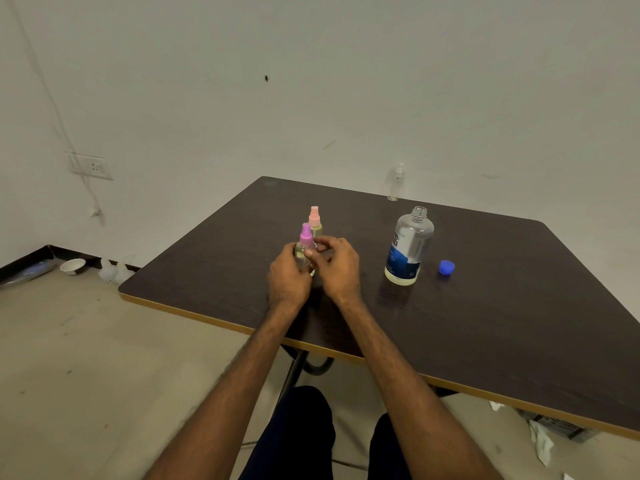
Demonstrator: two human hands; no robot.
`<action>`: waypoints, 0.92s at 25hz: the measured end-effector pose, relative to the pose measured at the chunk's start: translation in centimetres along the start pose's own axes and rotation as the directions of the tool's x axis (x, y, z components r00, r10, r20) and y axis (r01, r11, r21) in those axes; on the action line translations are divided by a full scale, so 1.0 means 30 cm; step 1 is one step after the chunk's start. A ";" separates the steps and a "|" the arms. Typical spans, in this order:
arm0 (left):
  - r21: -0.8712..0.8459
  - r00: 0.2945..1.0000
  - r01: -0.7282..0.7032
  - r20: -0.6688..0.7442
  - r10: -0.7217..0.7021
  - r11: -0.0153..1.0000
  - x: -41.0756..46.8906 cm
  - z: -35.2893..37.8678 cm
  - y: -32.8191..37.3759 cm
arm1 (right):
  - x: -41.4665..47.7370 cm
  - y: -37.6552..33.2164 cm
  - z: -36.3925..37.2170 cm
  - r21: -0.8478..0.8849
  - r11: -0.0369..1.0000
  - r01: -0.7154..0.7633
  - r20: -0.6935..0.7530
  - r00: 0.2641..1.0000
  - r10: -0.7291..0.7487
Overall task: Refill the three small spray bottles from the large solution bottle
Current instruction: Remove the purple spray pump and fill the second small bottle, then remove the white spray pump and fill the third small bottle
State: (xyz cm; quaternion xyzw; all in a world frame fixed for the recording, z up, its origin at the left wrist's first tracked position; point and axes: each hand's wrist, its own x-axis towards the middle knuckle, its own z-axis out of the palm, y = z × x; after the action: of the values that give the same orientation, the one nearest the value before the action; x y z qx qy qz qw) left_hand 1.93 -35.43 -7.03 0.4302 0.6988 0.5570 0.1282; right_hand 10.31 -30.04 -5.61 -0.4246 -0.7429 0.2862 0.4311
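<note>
While the left hand (289, 271) wraps its fingers round the clear body of the purple-capped spray bottle (306, 237), the right hand (337, 268) curls its fingers (323, 241) in against the neck just under the pump head, so both hands are clamped on the one bottle near the middle of the table (502, 306); from the head view, the only one given, the step looks to be turning that head on its thread, though I cannot tell whether on or off. To do it well, the lower hand should hold the body dead steady and the upper one should twist at the collar, not the nozzle, keeping the bottle plumb so nothing slops. Its long axis stands upright, pump head uppermost; the base is hidden by the hands, and which way the nozzle faces is too small to tell. Just behind it stands the pink-capped spray bottle (314, 220), also upright. Off to the right the large solution bottle (408, 247) stands upright, mouth open to the ceiling, its blue cap (446, 267) lying near on the table. A clear spray bottle (396, 183) stands at the far edge
</note>
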 end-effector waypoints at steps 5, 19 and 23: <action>0.066 0.998 0.013 0.058 -0.017 0.998 0.089 -0.038 -0.056 | -0.026 0.046 0.003 -0.045 0.998 -0.031 -0.028 0.999 0.030; 0.147 0.873 -0.478 0.190 0.450 0.866 0.083 0.161 0.252 | 0.150 -0.078 -0.517 0.081 0.975 0.208 -0.476 0.867 -0.145; 0.262 0.881 -0.423 0.343 0.326 0.867 0.177 0.292 0.220 | 0.288 0.052 -0.635 0.091 0.994 0.057 -0.482 0.876 -0.006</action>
State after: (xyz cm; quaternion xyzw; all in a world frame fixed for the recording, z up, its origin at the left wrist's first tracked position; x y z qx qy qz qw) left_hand 7.55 -25.57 -2.60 0.6503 0.6575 0.3781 0.0428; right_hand 25.44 -20.60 5.44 -0.4477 -0.6038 0.2023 0.6278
